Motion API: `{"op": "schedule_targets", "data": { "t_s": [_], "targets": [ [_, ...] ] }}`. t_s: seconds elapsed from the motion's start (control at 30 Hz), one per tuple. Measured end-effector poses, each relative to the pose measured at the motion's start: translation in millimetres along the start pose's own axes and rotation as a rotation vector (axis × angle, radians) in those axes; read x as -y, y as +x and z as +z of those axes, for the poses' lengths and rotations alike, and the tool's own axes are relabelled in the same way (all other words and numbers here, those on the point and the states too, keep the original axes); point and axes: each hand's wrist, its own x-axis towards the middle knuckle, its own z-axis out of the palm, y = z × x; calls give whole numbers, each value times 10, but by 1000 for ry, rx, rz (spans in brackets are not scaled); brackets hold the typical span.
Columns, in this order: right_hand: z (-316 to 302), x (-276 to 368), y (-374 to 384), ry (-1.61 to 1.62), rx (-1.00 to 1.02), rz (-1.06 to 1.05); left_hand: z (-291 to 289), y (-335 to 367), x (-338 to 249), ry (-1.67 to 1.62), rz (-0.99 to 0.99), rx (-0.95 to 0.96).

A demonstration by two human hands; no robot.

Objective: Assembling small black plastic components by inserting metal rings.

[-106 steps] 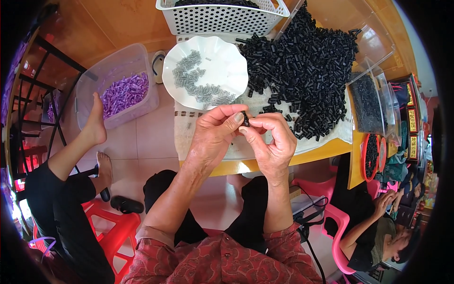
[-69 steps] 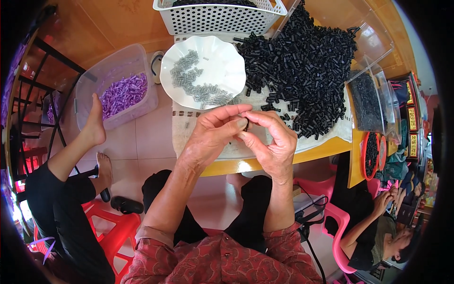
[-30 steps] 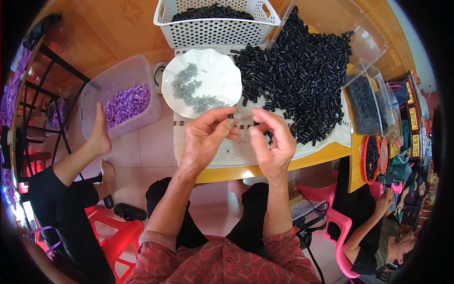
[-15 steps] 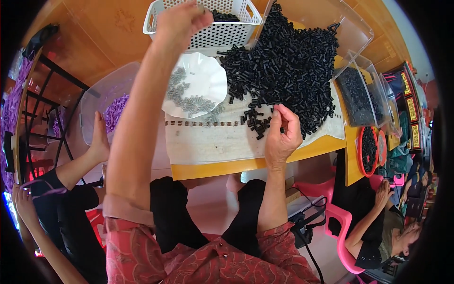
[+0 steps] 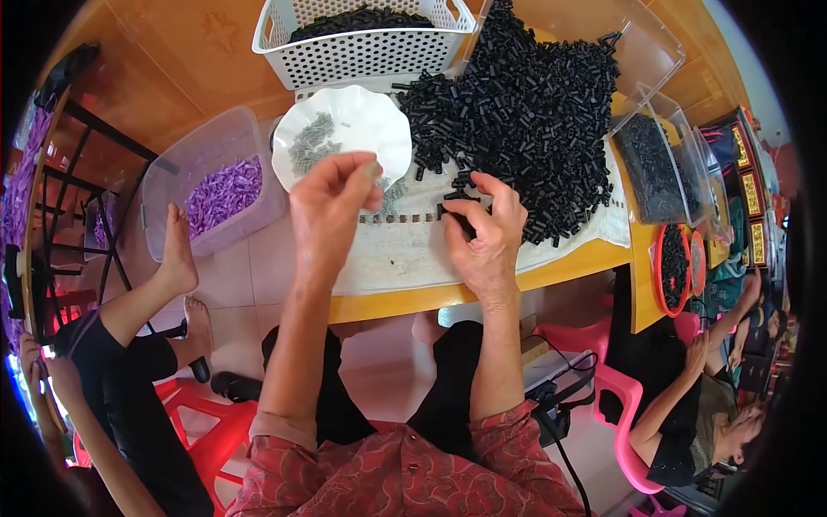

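Clock positions are taken from the gap between the hands, wearer at 6.

At 9 o'clock, beyond the worktop (image 5: 379, 304), a clear tub (image 5: 202, 142) holds purple pieces (image 5: 226, 194). At 10 to 11, a white plate (image 5: 379, 116) carries springs (image 5: 310, 142); a few lie on the cloth (image 5: 396, 258) against its near rim. Judged light, springy and prone to tangle; best taken singly, pinched across the coil.

The left hand (image 5: 323, 207), at 9, is over the plate's near edge, fingers pressed together. Whether a spring is between them cannot be told.

At 11 to 12, a white basket (image 5: 362, 60) holds dark parts.

The right hand (image 5: 491, 233), at 3 to 4, reaches into the near edge of the tubes (image 5: 534, 121), thumb and forefinger parted around black pieces; a firm grip is not evident. The tubes are heaped from 12 to 3. Judged light, stiff and slightly slippery; best held round mid-length.

Beyond, at 3, a clear box (image 5: 646, 202) contains dark parts.
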Motion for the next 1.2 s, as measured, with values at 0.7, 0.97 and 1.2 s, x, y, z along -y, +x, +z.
{"op": "schedule_targets", "data": {
  "t_s": [0.7,0.97,1.2],
  "targets": [
    [42,24,-3,-150,139,1,-137,-367,317,655,294,485],
    [1,105,17,224,115,100,-146,-371,230,484,-80,512],
    [31,222,35,381,179,125,10,-386,274,-119,-220,248]
  ]
}}
